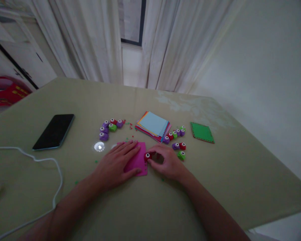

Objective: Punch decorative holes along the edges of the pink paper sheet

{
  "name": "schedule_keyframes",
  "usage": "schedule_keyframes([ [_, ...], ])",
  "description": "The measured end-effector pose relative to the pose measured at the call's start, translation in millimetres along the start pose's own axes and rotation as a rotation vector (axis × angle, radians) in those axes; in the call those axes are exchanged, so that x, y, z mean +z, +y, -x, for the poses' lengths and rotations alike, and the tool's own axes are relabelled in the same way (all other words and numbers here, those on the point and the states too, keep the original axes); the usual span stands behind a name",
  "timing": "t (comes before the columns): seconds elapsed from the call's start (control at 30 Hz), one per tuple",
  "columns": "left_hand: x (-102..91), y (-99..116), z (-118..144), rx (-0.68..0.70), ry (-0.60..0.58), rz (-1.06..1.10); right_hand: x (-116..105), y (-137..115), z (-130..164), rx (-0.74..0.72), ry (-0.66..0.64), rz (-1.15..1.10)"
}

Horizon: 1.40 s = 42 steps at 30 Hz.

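Your two forearms [74, 195] come in nearest, reaching over the desk [140, 214] from its near side. Your left hand [119, 160] lies flat, fingers extended and thumb spread wide, on a pink square sheet [135, 162] in the middle of the desk. Your right hand [169, 160] is narrowed in a pinch around a red eye-topped piece [147, 157], which sits at the sheet's right edge, where a few small holes show. Just beyond your right hand stand more purple, red and green eyed pieces [174, 134]; a similar cluster [111, 126] curves beyond your left. Between these groups lies a stack of coloured sheets [154, 123], pale blue on top. A green sheet [202, 132] with notched edges lies farther right; a dark-screened device [54, 131] and a white cable [59, 169] are to your left.
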<state>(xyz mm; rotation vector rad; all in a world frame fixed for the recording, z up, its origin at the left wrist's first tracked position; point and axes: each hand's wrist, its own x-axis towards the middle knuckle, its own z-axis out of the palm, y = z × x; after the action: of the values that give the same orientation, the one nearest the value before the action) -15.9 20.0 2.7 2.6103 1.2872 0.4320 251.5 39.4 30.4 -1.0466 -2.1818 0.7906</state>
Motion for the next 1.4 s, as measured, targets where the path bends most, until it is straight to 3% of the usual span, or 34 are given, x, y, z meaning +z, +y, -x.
schedule_keyframes([
  [1.03, 1.2, 6.2, 0.4, -0.01, -0.032, 0.001, -0.5, 11.6, -6.1, 0.043, 0.005, -0.109],
  [1.4, 1.6, 5.8, 1.2, 0.007, 0.03, 0.065, -0.3, 10.8, -5.8, 0.085, 0.033, -0.15],
])
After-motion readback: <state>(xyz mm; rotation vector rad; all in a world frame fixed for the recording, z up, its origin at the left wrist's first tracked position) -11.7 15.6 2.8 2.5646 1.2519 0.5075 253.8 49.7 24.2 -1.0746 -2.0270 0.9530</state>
